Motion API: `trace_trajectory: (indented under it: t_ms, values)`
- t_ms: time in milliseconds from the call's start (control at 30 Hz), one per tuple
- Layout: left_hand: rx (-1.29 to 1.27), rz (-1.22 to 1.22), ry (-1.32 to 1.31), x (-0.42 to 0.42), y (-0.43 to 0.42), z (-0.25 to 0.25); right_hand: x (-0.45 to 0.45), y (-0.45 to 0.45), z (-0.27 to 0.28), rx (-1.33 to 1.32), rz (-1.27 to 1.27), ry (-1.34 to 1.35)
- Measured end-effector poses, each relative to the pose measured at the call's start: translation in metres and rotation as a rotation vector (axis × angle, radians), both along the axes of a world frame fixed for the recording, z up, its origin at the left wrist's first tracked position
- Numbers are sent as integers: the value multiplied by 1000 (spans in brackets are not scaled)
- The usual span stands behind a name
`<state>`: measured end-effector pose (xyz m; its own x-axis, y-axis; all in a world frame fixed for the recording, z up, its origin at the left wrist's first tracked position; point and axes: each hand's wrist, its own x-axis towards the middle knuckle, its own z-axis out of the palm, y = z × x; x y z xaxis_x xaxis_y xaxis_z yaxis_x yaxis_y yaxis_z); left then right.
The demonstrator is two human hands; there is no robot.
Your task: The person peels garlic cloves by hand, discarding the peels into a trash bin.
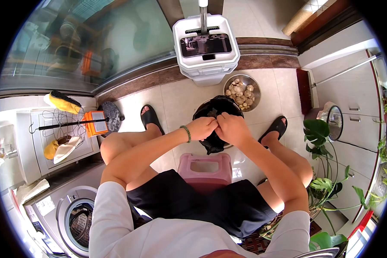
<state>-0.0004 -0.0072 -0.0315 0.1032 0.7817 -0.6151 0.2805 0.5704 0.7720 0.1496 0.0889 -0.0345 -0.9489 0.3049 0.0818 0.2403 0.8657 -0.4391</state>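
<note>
My left hand (203, 129), with a green bead bracelet (185, 133) at the wrist, meets my right hand (234, 128) fingertip to fingertip. Both are closed in a pinch above a bin lined with a black plastic bag (215, 144). Whatever lies between the fingers is too small to make out. Just beyond the bin stands a steel bowl (243, 78) holding several pale garlic bulbs and cloves (241, 92). A pink plastic stool (204, 158) is between my knees, on the near side of the bin.
A white mop bucket (207, 69) with a phone (205, 44) on top stands ahead, by the door track. To the left are a wire rack (66, 122) and a washing machine (71, 215). Leafy plants (317, 131) and cabinets (352, 92) line the right.
</note>
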Motion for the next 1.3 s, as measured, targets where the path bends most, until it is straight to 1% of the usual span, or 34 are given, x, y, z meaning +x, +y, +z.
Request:
trace_trajectory:
  t_ms: [33,67,100,133,200,233,300,433,600,733,800,833,867,900,933,1000,1100,1133,1200,1233,1267,1300]
  values:
    - [0,-1,-1,0,-3,-9,-1,0,0,0,2,-3]
    - [299,-103,193,-2,-8,-25,-1,0,-1,1,1,-5]
    - [598,-205,386,-2,-10,-28,-1,-1,-2,-14,-14,-20]
    - [599,-205,384,-2,-10,-31,-1,-2,-3,-29,-28,-35]
    - [583,-310,483,-3,-10,-33,-2,-3,-9,-27,-23,-42]
    - [582,-308,482,-4,-10,-32,-3,-4,-12,-26,-17,-48]
    - [636,-446,621,-7,-11,-30,-4,-6,-13,-30,-20,-44]
    - [643,-484,640,-12,-10,-34,-8,-10,-17,-25,-38,-25]
    - [544,-553,618,-14,-8,-31,-9,-12,-19,12,-16,-38]
    - [463,-531,559,-14,-11,-31,-7,-16,-24,38,15,-45]
    - [526,-640,598,-17,-12,-29,-7,-17,-26,37,21,-47]
    - [525,-641,595,-18,-13,-28,-7,-19,-26,36,28,-46]
    - [462,-621,565,-18,-13,-27,-7,-20,-25,36,27,-48]
    - [398,-601,535,-17,-12,-23,-8,-21,-21,41,43,-84]
    - [400,-601,532,-15,-11,-19,-7,-22,-19,46,59,-120]
    - [164,-447,490,-11,-11,-10,-5,-24,-24,66,81,-126]
    - [144,-452,430,-11,-14,-14,-3,-24,-32,127,129,-135]
    - [145,-455,425,-9,-13,-12,-1,-23,-34,167,157,-141]
    - [163,-409,440,-11,-14,-6,0,-17,-33,158,163,-131]
    - [161,-408,442,-14,-16,-17,-1,-14,-29,154,172,-118]
    - [382,-504,469,-20,-18,-36,-3,-10,-23,156,173,-116]
    - [603,-597,489,-22,-16,-32,-3,-8,-16,116,174,-72]
